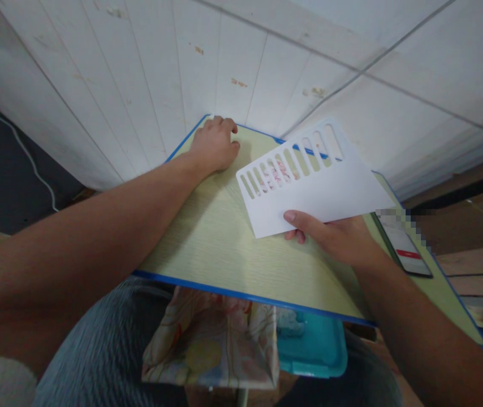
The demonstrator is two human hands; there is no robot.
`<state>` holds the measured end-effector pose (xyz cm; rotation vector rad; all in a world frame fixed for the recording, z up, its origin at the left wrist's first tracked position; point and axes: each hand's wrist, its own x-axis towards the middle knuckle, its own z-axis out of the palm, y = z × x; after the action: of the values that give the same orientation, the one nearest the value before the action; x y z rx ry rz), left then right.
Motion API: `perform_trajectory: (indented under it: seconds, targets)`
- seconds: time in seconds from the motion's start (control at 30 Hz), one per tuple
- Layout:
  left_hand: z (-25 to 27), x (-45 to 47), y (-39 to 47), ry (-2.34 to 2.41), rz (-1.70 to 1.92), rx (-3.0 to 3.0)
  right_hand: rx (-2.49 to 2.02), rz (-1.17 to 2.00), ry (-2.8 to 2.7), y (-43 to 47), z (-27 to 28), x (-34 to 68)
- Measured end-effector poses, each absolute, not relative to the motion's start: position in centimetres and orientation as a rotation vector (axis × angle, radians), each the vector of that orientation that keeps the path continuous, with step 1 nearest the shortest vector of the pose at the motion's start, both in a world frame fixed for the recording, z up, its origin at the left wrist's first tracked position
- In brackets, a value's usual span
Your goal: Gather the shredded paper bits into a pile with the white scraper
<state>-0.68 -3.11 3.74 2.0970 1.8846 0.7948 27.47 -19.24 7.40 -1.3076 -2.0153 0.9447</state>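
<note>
A white card (322, 189) with a row of long rounded slots cut along its far side is in my right hand (330, 234). The thumb lies on top of the card near its close edge and fingertips show underneath. Through some middle slots a red-and-white patterned thing (281, 171) shows; the card hides the rest of it. My left hand (215, 143) rests at the far left corner of the small pale table (220, 249), holding nothing that I can see. Its fingers are bent and apart from the thumb.
A phone (409, 249) lies at the table's right side, beside my right forearm. White boarded wall (156, 73) stands right behind the table. Below the near blue edge are a patterned cloth (211, 356) and a teal plastic tray (318, 347).
</note>
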Motion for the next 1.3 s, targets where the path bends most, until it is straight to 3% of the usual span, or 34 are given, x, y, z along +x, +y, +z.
perform_trajectory:
  seconds: [0.77,0.87,1.07,1.3]
  targets:
    - [2.5,-1.6,-1.5,1.782,0.919,2.16,-0.92,1.654,-2.054,-20.7,8.0,26.1]
    - [2.8,-1.3,-1.8,1.844,0.861,2.162,-0.984,1.54,-1.965,-20.2,7.8,26.3]
    - [2.8,-1.0,-2.1,1.92,0.79,2.209,-1.204,0.934,-1.748,-18.8,7.3,28.1]
    - [1.4,-1.8,-0.5,1.877,0.901,2.262,-1.284,0.841,-1.818,-19.0,7.2,28.4]
